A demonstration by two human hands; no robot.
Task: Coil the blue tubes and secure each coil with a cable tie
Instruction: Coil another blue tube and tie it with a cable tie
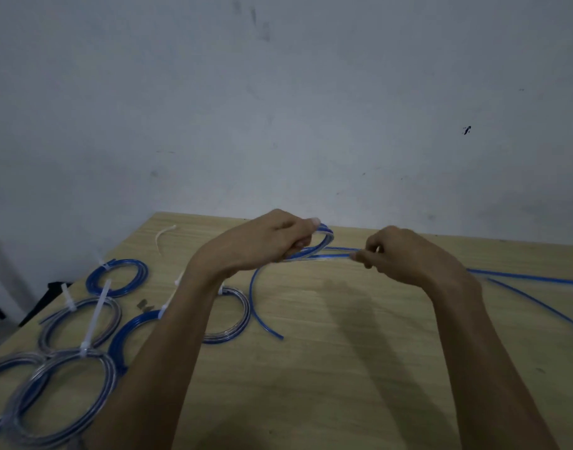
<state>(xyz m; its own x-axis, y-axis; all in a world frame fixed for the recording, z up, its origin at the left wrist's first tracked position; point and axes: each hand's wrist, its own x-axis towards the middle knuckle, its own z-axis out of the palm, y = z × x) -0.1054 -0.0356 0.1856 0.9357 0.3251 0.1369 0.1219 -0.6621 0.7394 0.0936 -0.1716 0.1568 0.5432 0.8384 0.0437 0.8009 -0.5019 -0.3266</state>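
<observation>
The grip of the left hand is closed round a small bundle of blue tube loops, thumb on top and fingers curled beneath, held a little above the far middle of the table. The right hand pinches a straight run of the same blue tube between thumb and curled fingers, just right of the loops, so the two hands are near each other but not touching. From the left hand one free end of the tube curves down and nearer across the wood, ending close to the middle of the table. To the right of the right hand, lengths of blue tube trail over the table toward its right edge. On the left half of the table lie finished coils, each bound with a white cable tie: one coil at the far left, another coil nearer, a large coil at the near left corner with its cable tie sticking up, and one more coil partly hidden behind the left forearm. A loose cable tie lies bent by the far left edge of the table. Behind the table rises a pale, scuffed wall.
</observation>
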